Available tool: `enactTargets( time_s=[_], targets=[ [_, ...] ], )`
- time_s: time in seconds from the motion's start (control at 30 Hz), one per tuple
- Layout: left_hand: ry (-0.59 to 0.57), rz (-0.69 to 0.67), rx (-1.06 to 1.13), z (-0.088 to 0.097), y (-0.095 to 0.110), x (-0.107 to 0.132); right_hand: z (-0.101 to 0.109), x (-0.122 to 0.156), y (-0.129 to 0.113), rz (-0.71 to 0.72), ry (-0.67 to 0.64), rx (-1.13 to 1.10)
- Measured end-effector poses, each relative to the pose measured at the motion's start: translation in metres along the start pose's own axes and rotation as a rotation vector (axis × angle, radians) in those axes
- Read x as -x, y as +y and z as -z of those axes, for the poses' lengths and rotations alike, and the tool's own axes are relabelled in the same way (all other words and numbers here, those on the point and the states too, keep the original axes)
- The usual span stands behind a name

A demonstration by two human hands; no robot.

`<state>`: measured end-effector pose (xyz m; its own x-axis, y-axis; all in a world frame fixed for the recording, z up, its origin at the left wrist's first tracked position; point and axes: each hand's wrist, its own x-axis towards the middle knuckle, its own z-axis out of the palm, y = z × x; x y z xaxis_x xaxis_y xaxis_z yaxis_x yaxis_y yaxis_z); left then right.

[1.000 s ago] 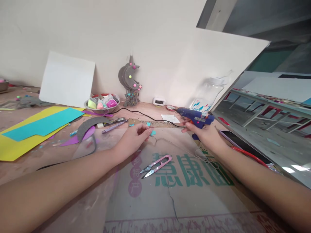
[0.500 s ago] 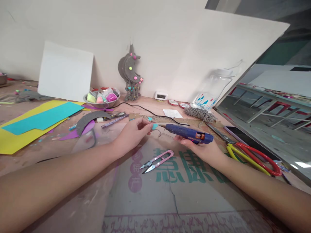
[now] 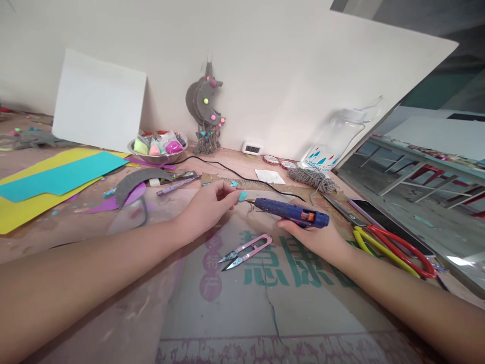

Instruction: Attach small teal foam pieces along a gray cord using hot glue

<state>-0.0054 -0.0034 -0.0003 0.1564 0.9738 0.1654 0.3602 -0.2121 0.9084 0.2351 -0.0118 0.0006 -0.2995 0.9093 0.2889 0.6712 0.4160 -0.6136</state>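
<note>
Both forearms reach forward from the lower corners and angle inward, bringing the hands close together over a printed plastic sheet (image 3: pixel 212 316). The left hand (image 3: pixel 208 210) is half curled, thumb and fingertips pinching a small blue piece (image 3: pixel 243 195) at its edge. The right hand (image 3: pixel 312 237) is wrapped under a blue glue gun (image 3: pixel 284 210), thumb below the barrel, its other fingers mostly hidden. The nozzle points left at the blue piece; whether they touch is unclear. Pink-handled snips (image 3: pixel 252 248) lie open between the forearms, nearer than the hands, with sheet stretching on toward the person. Beyond the gun, a black cord (image 3: pixel 215 163) crosses the table (image 3: pixel 232 155). Scissors (image 3: pixel 401 247) and a phone (image 3: pixel 392 225) flank the right forearm, near the table's right edge.
</note>
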Motion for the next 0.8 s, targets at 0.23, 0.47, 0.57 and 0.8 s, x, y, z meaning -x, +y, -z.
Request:
enactTargets(
  time_s=[0.23, 0.47, 0.57, 0.8],
  targets=[
    [-0.001, 0.008, 0.014, 0.0, 0.001, 0.001, -0.003, 0.002, 0.013, 0.009, 0.045, 0.042],
    [-0.013, 0.017, 0.035, -0.001, 0.0, 0.0, -0.003, 0.001, 0.007, 0.011, 0.041, 0.054],
    [-0.017, 0.011, 0.026, -0.001, -0.002, 0.0, -0.002, 0.001, 0.004, 0.015, 0.034, 0.059],
    [-0.013, 0.005, 0.036, 0.0, 0.0, 0.0, -0.003, 0.002, 0.007, 0.001, 0.038, 0.056]
  ],
)
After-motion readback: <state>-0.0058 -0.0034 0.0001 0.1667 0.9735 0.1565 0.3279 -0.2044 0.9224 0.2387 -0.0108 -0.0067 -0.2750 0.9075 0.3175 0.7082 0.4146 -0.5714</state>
